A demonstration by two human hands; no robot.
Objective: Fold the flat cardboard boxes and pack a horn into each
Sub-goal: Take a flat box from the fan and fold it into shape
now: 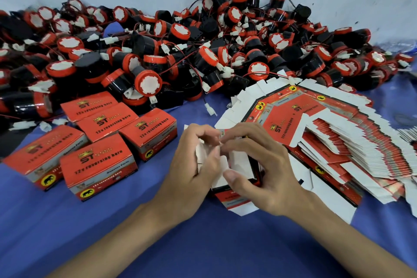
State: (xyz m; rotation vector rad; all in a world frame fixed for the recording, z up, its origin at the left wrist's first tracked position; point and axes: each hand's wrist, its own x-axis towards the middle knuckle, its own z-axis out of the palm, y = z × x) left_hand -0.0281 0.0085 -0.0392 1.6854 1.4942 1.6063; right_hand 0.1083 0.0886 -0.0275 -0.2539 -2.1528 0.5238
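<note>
Finished boxes [97, 165]: five, glossy red card, lower left on the blue cloth worktop [203, 244].
Horns [144, 83]: heaped black cylinders with red caps, upper frame; too many to count.
Left hand [191, 174]: grip pinches a white flap.
Half-folded box [240, 162]: one, centre, between the hands.
Right hand [266, 171]: grip curls round that box.
Flat boxes [338, 142]: fanned stack, right.

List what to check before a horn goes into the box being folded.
1. Grip: left hand and right hand both hold the half-folded box: ok.
2. Box fully formed: not ok, white flaps loose between the fingers.
3. Bottom closed: cannot tell, hands cover it.
4. Free hand for a horn: not ok, both busy.
5. Supply: pile of horns lies behind the box: ok.
6. Spot beside the folded boxes on the blue cloth: ok.
</note>
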